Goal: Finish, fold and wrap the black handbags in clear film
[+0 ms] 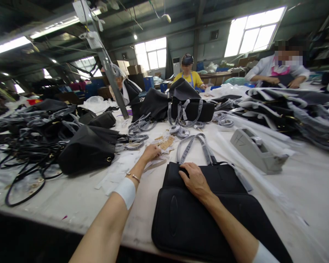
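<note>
A black handbag (186,219) lies flat on the white table (304,182) in front of me, its wrapped grey handles (194,144) pointing away. My right hand (193,179) rests palm down on the bag's upper edge, fingers at the opening. My left hand (151,151) reaches forward to a small heap of paper tags and slips (164,144) left of the handles, its fingers closed on a piece of them. A thin bracelet and a white sleeve cuff sit on my left wrist.
A grey tape dispenser (256,149) stands right of the bag. Another black bag (89,148) and loose black straps (22,164) lie at the left. More black bags (192,106) pile at the back. Three other people work at the far side.
</note>
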The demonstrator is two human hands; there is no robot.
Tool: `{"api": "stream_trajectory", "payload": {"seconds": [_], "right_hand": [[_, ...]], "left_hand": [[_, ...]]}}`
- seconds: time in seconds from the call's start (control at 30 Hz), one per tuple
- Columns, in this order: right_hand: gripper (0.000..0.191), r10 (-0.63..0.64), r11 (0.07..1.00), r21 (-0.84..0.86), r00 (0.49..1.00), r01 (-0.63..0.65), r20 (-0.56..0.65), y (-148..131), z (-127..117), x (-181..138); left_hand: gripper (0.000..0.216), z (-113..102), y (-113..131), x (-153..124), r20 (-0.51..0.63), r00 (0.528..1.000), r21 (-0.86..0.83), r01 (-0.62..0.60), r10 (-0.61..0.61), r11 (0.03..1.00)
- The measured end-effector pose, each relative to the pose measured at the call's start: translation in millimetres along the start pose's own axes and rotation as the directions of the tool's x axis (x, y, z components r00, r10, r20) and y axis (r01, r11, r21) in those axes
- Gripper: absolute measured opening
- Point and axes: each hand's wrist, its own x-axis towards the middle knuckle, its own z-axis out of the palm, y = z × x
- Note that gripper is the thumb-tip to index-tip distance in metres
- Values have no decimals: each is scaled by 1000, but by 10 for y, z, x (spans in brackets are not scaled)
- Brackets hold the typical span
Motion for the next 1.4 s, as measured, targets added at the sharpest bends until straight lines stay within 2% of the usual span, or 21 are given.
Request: {"api": "stream_trajectory", "payload": {"seconds": [0.13, 0.27, 0.37, 0.43, 0.5, 0.6, 0.7, 0.77, 0.97, 1.07, 1.13, 1.23, 1.4], "right_hand": [[15, -1, 1000, -1, 1000, 1, 13, 11, 6, 2], [15, 3, 1000, 0, 1000, -3, 5, 6, 8, 1], [17, 2, 1000, 22, 1000, -2, -5, 0, 4, -1], [20, 18, 998, 56, 1000, -16, -21, 2, -2, -1], [24, 61, 992, 114, 997, -55, -50, 12, -12, 0], [26, 142, 970, 211, 986, -120, -92, 31, -26, 4], [25, 170, 956, 259, 979, -137, -111, 40, -35, 6], [24, 172, 953, 269, 979, -138, -110, 37, -39, 8], [24, 189, 948, 276, 979, -161, -78, 28, -59, 23], [24, 198, 945, 280, 978, -171, -71, 32, -65, 26], [23, 193, 946, 280, 978, -166, -75, 30, -67, 26], [23, 199, 943, 286, 977, -168, -83, 16, -73, 26], [22, 229, 923, 351, 957, -156, -179, -15, -110, 19]], "left_hand": [[14, -409, 0, 2, -46, 997, -218, -77, 68, 973], [14, -813, 56, -2, -204, 975, -315, -147, 85, 938], [8, -987, 213, -18, -344, 931, -370, -254, 122, 893], [10, -970, 351, -47, -374, 914, -394, -312, 160, 865], [12, -836, 471, -84, -300, 929, -377, -325, 218, 867], [13, -539, 550, -109, -123, 966, -267, -253, 228, 930], [8, -373, 493, -82, -106, 983, -195, -167, 148, 966], [10, -396, 416, -56, -110, 986, -204, -144, 123, 968], [25, -685, 317, -45, -51, 990, -273, -139, 131, 952], [30, -746, 347, -56, -73, 985, -434, -170, 153, 885], [33, -755, 374, -62, -38, 990, -516, -137, 137, 846], [37, -737, 431, -86, -1, 993, -548, -100, 118, 831], [37, -566, 606, -223, 3, 971, -532, -202, 241, 822]]}}
